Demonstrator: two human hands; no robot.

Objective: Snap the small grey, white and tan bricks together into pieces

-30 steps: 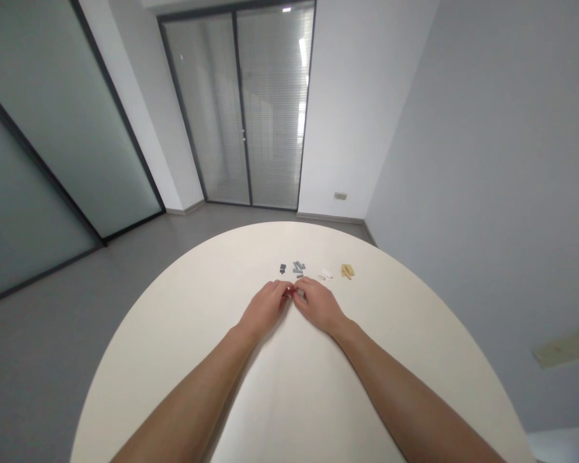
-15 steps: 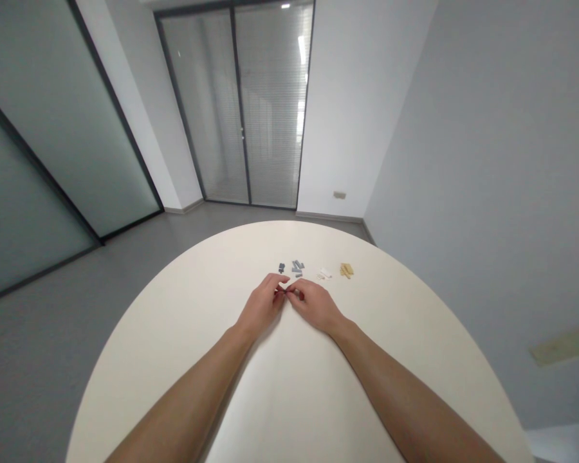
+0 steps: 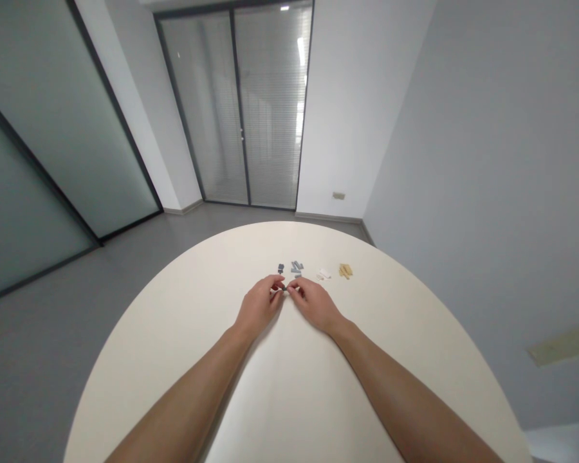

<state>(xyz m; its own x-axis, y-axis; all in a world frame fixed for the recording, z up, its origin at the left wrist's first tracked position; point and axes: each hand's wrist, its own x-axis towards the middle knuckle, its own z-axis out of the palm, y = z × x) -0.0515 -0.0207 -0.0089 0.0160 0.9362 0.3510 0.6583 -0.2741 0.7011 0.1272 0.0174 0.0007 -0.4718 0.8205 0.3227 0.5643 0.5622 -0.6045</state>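
Between my two hands is a small dark piece (image 3: 284, 289), which looks like a toy building brick. My left hand (image 3: 259, 302) pinches it from the left with thumb and fingers. From the right, the closed fingertips of my right hand (image 3: 317, 305) grip its other side. Most of the piece is covered by the fingers. Just beyond them lie a few dark pieces (image 3: 280, 266) and several grey pieces (image 3: 296, 265). Farther right are some white pieces (image 3: 323, 273) and a cluster of tan pieces (image 3: 346, 270).
A round white table (image 3: 289, 399) carries everything, and both forearms reach over it. Past its far edge are grey floor (image 3: 183, 228), a glass door with blinds (image 3: 270, 116) and a white wall (image 3: 357, 116). Frosted glass panels (image 3: 67, 128) stand at the left.
My left hand has shifted slightly left, and its fingers have moved a little apart from the right fingertips. More of the dark piece shows between them. The sorted pieces have not moved.
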